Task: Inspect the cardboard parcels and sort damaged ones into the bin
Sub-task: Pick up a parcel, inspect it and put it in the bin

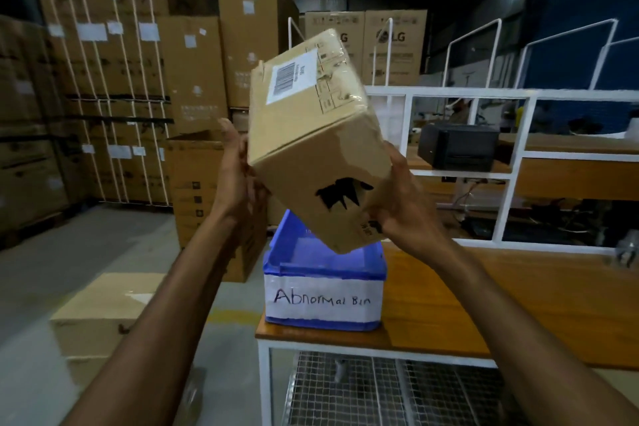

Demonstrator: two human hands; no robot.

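Fingers [378, 225] of the right hand [404, 204] curl round the lower corner of the cardboard parcel [311, 135]. The left hand [238, 169] clasps the opposite side, thumb raised along the edge. Both are grasping it.

The parcel hangs tilted in the air directly above the blue bin [345, 271], clear of its rim. Its barcode label [292, 79] is on the face farthest from the bin.

A ragged torn hole [342, 195] gapes in the face nearest the bin, so the inspection seems settled: this one is damaged. The step in hand is the sorting. The bin, lettered "Abnormal Bin", stands on the table [484, 304].

The next move probably calls for levelling the parcel and lowering it straight down into the bin. Its width looks close to the opening, so it should be squared to the walls before the fingers let go.
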